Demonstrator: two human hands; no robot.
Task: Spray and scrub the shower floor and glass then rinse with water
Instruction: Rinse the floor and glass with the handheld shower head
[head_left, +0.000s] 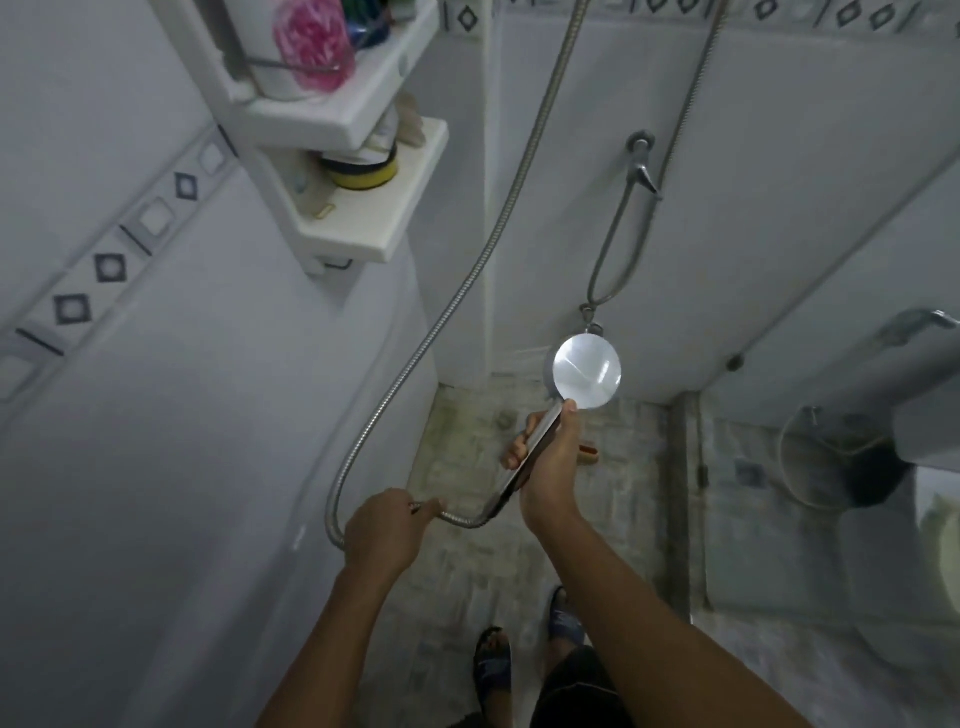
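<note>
Your right hand (548, 460) grasps the handle of a round silver shower head (587, 371), held above the stained shower floor (467, 561) near the far tiled corner. Your left hand (387, 532) curls around its metal hose (431, 332), which loops up the wall. White shelves (363, 192) hang at far left.

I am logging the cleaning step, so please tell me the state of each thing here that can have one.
shower head: held by its handle in the right hand, no water seen.
hose: hangs in a loop, gripped by the left hand.
wall tap: untouched, on or off unclear.
shower floor: stained, grime visible.
shelves: loaded with items.
</note>
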